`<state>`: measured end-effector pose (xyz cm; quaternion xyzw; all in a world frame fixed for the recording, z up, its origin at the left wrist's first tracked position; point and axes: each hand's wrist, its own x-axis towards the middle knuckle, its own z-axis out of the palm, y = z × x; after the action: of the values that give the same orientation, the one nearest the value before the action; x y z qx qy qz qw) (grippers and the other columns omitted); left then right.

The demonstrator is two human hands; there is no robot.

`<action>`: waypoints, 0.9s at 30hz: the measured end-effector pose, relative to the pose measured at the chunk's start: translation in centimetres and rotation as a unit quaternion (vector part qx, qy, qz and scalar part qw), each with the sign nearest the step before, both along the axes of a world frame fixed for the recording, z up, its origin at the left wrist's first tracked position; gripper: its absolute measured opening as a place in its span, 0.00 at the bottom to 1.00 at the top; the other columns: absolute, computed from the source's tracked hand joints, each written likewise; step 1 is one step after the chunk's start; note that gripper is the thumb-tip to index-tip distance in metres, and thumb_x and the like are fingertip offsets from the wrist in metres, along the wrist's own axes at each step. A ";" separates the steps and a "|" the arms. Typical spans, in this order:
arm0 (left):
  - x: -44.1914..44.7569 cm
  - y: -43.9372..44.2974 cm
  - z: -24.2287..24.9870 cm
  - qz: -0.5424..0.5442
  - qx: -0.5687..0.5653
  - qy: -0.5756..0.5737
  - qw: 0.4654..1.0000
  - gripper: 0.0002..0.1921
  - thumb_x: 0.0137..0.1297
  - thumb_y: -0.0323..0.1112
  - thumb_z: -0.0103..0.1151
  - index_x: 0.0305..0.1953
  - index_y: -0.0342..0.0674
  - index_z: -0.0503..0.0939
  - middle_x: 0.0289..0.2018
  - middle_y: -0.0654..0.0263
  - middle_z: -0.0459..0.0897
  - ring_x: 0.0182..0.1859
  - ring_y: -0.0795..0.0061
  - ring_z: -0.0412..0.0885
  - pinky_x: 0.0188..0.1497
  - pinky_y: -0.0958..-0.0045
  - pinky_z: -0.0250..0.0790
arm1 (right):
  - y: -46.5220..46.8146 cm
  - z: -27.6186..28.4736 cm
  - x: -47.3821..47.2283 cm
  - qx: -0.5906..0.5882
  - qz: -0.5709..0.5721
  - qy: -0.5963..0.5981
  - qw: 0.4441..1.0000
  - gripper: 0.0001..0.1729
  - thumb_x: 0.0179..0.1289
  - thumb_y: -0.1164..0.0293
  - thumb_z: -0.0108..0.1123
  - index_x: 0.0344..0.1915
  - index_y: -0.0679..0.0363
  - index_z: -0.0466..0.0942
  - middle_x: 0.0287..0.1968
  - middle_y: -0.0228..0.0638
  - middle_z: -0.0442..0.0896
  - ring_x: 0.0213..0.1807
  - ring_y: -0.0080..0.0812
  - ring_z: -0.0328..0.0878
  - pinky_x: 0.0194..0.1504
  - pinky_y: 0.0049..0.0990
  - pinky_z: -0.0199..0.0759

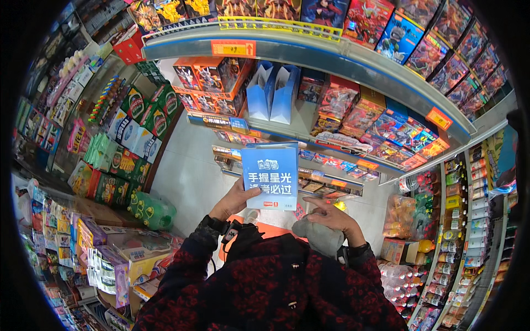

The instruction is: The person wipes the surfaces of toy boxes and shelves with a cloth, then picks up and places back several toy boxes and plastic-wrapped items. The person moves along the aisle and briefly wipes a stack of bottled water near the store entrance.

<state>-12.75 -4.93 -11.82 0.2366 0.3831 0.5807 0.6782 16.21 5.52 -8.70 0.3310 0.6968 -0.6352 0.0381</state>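
Observation:
My left hand [233, 200] grips a blue-and-white cardboard box [271, 165] by its lower left side, thumb across the front. White printed writing covers the box's front, which faces up toward me. A grey cloth [321, 236] hangs from my right hand [334, 217], bunched beneath the fingers. The right index finger points toward the box's lower right edge, seemingly just apart from it. Beyond the held box, two open blue-and-white cartons [273, 93] stand side by side on a shelf [300, 118].
Toy boxes [337, 99] fill the shelf to the right of the cartons, with orange toy boxes [211, 76] to their left. An upper shelf edge [298, 47] juts out above. Beer cartons [155, 109] and green bottles [153, 210] stand left; drink bottles [401, 273] stand right.

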 end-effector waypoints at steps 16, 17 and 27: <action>-7.0 10.6 2.3 -0.205 0.129 0.254 0.936 0.38 0.55 0.34 0.62 0.64 0.38 0.52 0.52 0.63 0.71 0.52 0.77 0.68 0.56 0.73 0.60 | 2.3 3.2 -7.6 0.189 -0.101 0.003 0.977 0.54 0.42 0.49 0.69 0.62 0.66 0.54 0.46 0.48 0.78 0.47 0.41 0.77 0.47 0.34 0.69; -6.8 11.9 2.6 -0.221 0.141 0.264 0.928 0.38 0.56 0.35 0.61 0.64 0.38 0.52 0.52 0.62 0.71 0.52 0.77 0.68 0.56 0.73 0.60 | 2.2 3.2 -7.7 0.208 -0.140 0.018 0.968 0.52 0.42 0.50 0.69 0.61 0.66 0.56 0.42 0.47 0.79 0.44 0.40 0.78 0.45 0.32 0.70; -2.1 19.2 2.3 -0.134 0.203 0.333 0.911 0.37 0.59 0.30 0.57 0.66 0.38 0.48 0.59 0.55 0.61 0.57 0.72 0.65 0.52 0.73 0.67 | 3.0 1.3 -11.3 0.407 -0.350 -0.100 0.837 0.41 0.49 0.48 0.62 0.48 0.73 0.60 0.30 0.49 0.81 0.30 0.50 0.79 0.30 0.39 0.72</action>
<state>-14.84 14.27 -9.47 0.5979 0.4251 0.4376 0.5199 4.94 8.54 -7.35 0.6003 0.7227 -0.2282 -0.2555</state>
